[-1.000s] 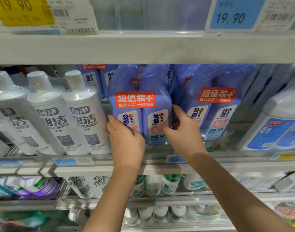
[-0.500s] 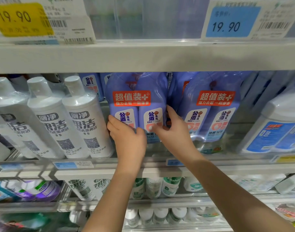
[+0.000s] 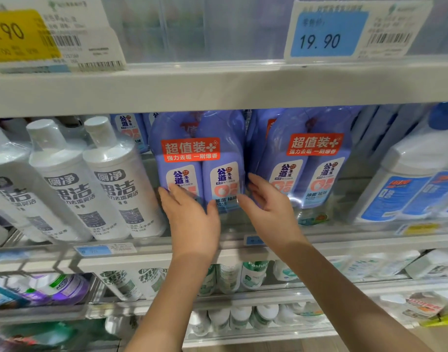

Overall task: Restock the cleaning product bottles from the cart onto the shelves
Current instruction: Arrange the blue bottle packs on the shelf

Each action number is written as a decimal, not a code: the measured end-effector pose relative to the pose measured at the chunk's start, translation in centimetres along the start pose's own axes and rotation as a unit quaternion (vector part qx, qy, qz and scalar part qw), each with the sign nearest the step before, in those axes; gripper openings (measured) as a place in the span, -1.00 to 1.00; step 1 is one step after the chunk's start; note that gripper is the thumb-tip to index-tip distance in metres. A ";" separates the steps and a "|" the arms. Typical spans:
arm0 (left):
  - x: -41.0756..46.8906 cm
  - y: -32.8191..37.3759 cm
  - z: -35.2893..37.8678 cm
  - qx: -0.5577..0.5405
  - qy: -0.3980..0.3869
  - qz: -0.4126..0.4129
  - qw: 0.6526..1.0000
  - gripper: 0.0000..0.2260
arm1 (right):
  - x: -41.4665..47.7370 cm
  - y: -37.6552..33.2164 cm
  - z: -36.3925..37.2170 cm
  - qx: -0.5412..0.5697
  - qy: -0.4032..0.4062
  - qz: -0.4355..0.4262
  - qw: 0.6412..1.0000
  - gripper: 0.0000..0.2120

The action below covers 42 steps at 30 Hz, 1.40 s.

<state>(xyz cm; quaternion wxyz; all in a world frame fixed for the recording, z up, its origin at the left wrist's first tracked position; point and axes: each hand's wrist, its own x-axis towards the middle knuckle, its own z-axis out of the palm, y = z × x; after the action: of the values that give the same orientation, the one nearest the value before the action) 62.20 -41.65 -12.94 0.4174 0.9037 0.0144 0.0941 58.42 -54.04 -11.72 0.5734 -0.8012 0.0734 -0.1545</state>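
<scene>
— Purple twin-pack [image 3: 200,153] of toilet cleaner, shrink-wrapped, stands upright on the middle shelf [image 3: 167,247], between the leaning white bottles [image 3: 116,179] on the left and a second twin-pack [image 3: 311,168] on the right. You have no real hold on it.

— Agreed. Your left hand [image 3: 190,219] lies with straight fingers on its lower front. Your right hand [image 3: 271,209] has its fingers loose and spread at the right edge, gripping nothing.

— So what should you watch for?

— If you push low, the tall pack may tip towards you. The slick wrap may slip sideways into the white bottles. Your right fingers may snag between the two packs.
</scene>
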 end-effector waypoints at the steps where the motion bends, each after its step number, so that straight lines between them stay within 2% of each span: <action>1: -0.5 0.4 0.0 0.017 0.019 0.015 1.000 -0.30 | -0.3 -0.1 -0.5 -0.005 0.029 0.010 1.000 -0.66; 3: -1.5 1.0 0.4 0.053 0.059 0.107 0.991 -0.46 | -0.5 0.2 -2.0 -0.036 0.111 0.026 0.993 -0.61; 4: -1.8 1.4 0.8 0.058 0.055 0.165 0.983 -0.54 | -0.6 0.3 -2.9 -0.058 0.152 0.032 0.986 -0.59; 6: -2.0 2.2 1.9 0.065 0.005 0.245 0.967 -0.61 | -0.2 0.8 -4.8 -0.101 0.200 0.059 0.973 -0.47; 9: -1.7 3.8 3.7 0.071 -0.091 0.280 0.953 -0.57 | 1.0 1.9 -7.3 -0.138 0.209 0.094 0.963 -0.31; 12: -1.6 4.5 5.3 0.069 -0.174 0.258 0.948 -0.49 | 2.0 3.1 -8.9 -0.137 0.192 0.116 0.965 -0.31; 16: -2.1 4.7 6.1 0.058 -0.212 0.211 0.952 -0.37 | 2.9 3.9 -10.1 -0.064 0.161 0.151 0.973 -0.38; 23: -3.0 5.4 7.3 0.017 -0.162 0.151 0.975 -0.34 | 2.3 4.8 -10.6 -0.085 0.166 0.119 0.975 -0.56; 26: -3.1 5.3 7.3 0.025 -0.138 0.150 0.979 -0.34 | 2.4 4.9 -10.4 -0.099 0.162 0.111 0.975 -0.58; 31: -3.3 5.3 7.3 0.034 -0.142 0.147 0.978 -0.32 | 2.2 5.1 -10.3 -0.113 0.158 0.103 0.976 -0.56; 35: -3.2 4.9 6.6 0.013 -0.178 0.159 0.971 -0.36 | 2.0 4.8 -10.2 -0.113 0.138 0.111 0.978 -0.50; 38: -3.2 4.5 5.6 -0.019 -0.227 0.159 0.961 -0.44 | 1.7 4.1 -10.0 -0.071 0.108 0.137 0.982 -0.48; 42: -2.9 4.3 4.2 0.007 -0.282 0.127 0.951 -0.42 | 0.8 3.5 -9.4 -0.037 0.103 0.146 0.983 -0.53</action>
<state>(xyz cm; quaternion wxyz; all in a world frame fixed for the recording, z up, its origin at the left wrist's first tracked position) 59.87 -47.89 -12.80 0.3828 0.8908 -0.2177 -0.1122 56.24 -63.83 -12.12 0.5492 -0.7825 0.2536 -0.1478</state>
